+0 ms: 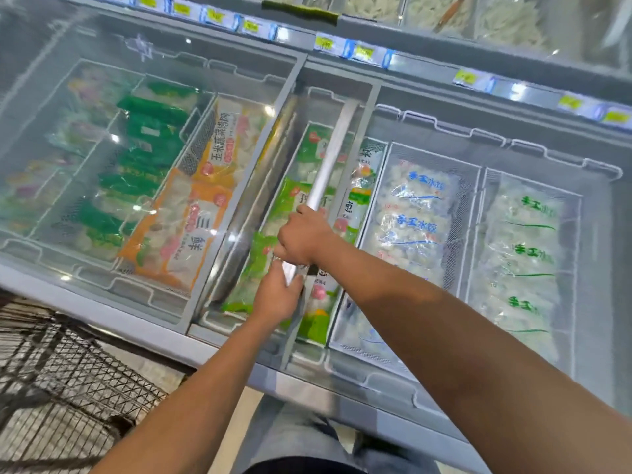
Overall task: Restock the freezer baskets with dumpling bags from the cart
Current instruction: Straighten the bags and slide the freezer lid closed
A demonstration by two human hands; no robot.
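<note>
**Both hands on the freezer lid handle**

Lower left of the frame, the wire cart (68, 364) stands beside the freezer. At centre, the left hand (277, 297) and, just above it, the right hand (302, 236) curl their fingers around the silver lid handle (333, 155). Beneath lie green dumpling bags (290, 213) in a basket (374, 213); orange bags (184, 230) fill the left-centre.

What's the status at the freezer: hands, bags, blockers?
Both hands, left hand and right hand, grip the lid handle. No dumpling bag held. Glass lid covers left baskets.
</note>
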